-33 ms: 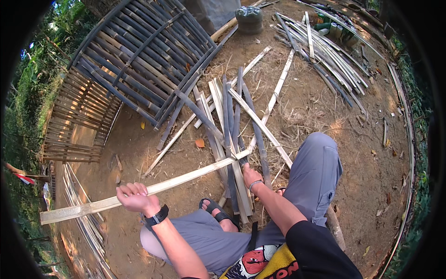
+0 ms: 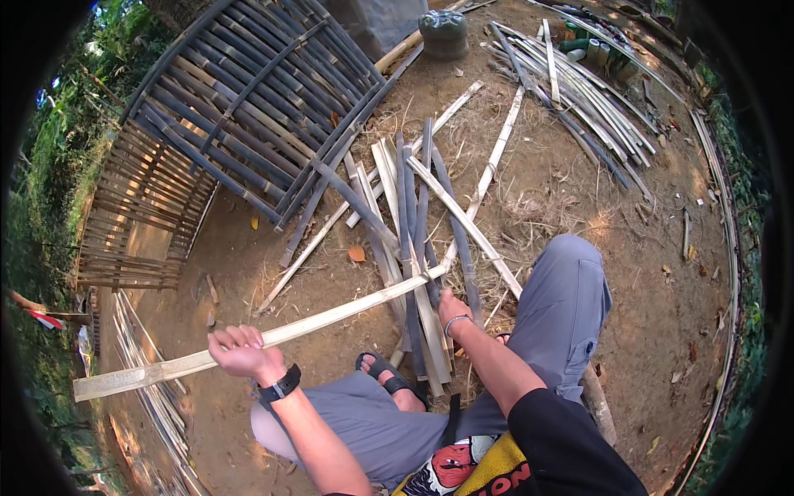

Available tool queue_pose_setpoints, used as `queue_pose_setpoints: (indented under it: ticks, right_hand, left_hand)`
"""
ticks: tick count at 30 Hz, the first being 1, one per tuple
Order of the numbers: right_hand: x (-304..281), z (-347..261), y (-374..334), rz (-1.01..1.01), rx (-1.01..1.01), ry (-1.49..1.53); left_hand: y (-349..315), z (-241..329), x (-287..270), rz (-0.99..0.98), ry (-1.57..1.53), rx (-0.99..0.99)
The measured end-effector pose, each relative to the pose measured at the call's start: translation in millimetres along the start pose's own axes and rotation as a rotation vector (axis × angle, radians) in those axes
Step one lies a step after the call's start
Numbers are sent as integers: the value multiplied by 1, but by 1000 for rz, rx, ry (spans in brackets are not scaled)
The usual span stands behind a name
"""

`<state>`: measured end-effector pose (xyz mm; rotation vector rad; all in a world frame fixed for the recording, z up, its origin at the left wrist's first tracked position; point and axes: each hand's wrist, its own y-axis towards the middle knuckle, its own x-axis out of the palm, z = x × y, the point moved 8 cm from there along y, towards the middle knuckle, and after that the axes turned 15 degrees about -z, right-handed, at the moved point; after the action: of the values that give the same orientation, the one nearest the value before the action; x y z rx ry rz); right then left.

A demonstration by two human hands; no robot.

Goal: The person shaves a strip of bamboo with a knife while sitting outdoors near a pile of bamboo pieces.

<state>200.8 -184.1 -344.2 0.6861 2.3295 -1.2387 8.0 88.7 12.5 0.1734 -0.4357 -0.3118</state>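
My left hand (image 2: 246, 352) is closed around a long, pale split bamboo strip (image 2: 339, 310), its fingers curled over the far edge. The strip slants up to the right, its wide end out to the left. My right hand (image 2: 452, 307) is closed just below the strip's right end. Something dark and narrow shows at its fingers, beside the strip, but its kind is hard to make out. Beneath the strip lies a loose heap of dark and pale bamboo slats (image 2: 408, 198) on the ground.
A dark bamboo slatted frame (image 2: 256, 107) stands at the far left, beside a lighter slatted panel (image 2: 145, 202). Bundles of pale strips lie at the far right (image 2: 591, 99) and near left (image 2: 157, 397). A greenish rounded container (image 2: 444, 37) stands at the back. My bent knees flank the heap.
My right hand has shifted slightly to the right. The bamboo strip and my left hand have barely moved.
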Motion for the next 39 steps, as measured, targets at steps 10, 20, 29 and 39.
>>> queue_pose_setpoints:
  ticks: [10,20,29,39]
  right_hand:
    - [-6,20,12,26,63,18]
    - [-1,37,37,64,59,-178]
    - [-5,52,39,-80,310,-281]
    - [4,66,45,-8,162,25]
  left_hand:
    - [3,-7,-1,10,-39,-7]
    - [0,-11,3,30,-64,-31]
    - [6,-9,-3,-2,-22,-19]
    - [1,-6,23,-39,-26,0]
